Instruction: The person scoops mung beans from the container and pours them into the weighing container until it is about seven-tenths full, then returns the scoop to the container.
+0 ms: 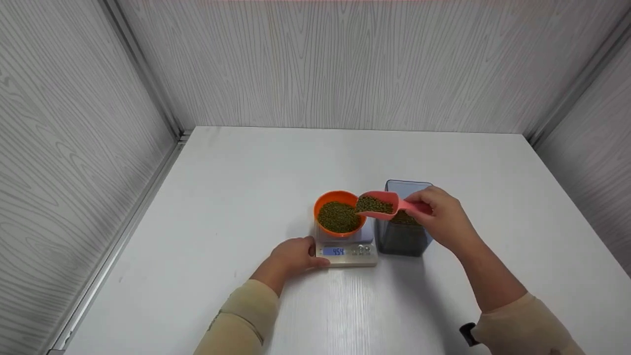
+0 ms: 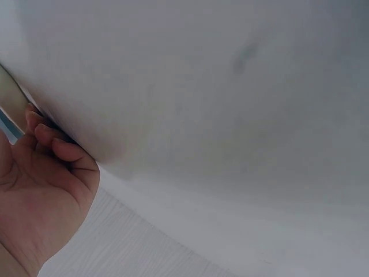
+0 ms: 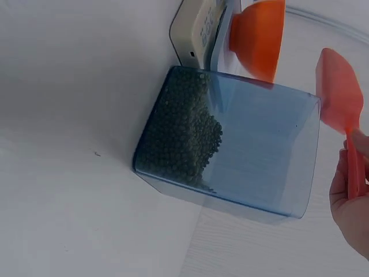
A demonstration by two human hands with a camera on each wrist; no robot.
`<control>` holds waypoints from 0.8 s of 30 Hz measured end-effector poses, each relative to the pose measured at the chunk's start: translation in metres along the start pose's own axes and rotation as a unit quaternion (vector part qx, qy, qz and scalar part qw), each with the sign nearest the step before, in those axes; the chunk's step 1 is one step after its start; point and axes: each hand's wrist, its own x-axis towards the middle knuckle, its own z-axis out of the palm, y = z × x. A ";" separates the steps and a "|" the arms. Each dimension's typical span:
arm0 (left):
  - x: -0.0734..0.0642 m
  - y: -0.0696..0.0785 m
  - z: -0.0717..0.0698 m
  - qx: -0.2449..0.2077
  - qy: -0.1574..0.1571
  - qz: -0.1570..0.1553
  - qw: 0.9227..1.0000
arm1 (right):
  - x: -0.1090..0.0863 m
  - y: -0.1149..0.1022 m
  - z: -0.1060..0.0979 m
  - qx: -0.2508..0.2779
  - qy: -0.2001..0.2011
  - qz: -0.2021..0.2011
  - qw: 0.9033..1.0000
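Observation:
A pink scoop full of small green beans, which look like mung beans, is held by its handle in my right hand. Its tip hangs over the right rim of an orange bowl, which holds more of these beans. The bowl stands on a white digital kitchen scale whose lit display seems to read 454. With thumb along the front and fingers at the left side, my left hand grips the scale's near left corner. In the left wrist view, the fingers are curled against its edge.
Right beside the scale stands a clear bluish container, partly filled with the same beans, under the right hand and scoop. The white table is bounded by a wood-grain panel at the back and others at both sides.

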 end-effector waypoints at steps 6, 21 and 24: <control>0.000 0.000 0.000 -0.007 -0.001 -0.002 1.000 | 0.000 -0.011 0.004 -0.027 0.005 -0.011 1.000; -0.002 0.002 -0.002 -0.004 0.001 0.000 1.000 | 0.007 -0.019 0.007 -0.064 0.002 -0.004 0.998; -0.003 0.001 -0.002 0.001 0.003 0.008 1.000 | 0.008 -0.020 0.008 -0.070 0.011 -0.013 0.997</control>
